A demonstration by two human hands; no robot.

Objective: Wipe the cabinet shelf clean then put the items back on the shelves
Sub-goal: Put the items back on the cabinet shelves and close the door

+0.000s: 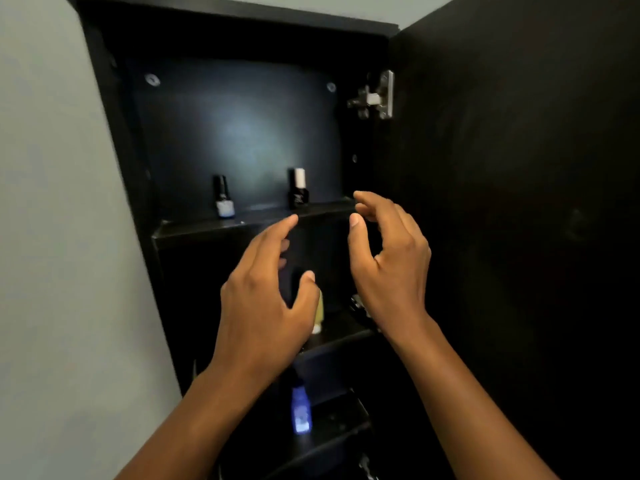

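A black wall cabinet stands open in front of me. On its top shelf [194,228] stand two small bottles: a dark one with a pale blue base [223,197] at the left and a black one with a white cap [298,188] further right. My left hand [266,292] hovers below that shelf's front edge, fingers spread, holding nothing. My right hand [388,258] hangs beside it at the shelf's right end, fingers curled apart and empty. Behind my left hand a yellowish bottle [319,311] on the middle shelf is partly hidden.
The open cabinet door [519,202] fills the right side, with a metal hinge [375,97] at its top. A blue-lit bottle [300,410] stands on a lower shelf between my forearms. A grey wall [52,237] lies to the left.
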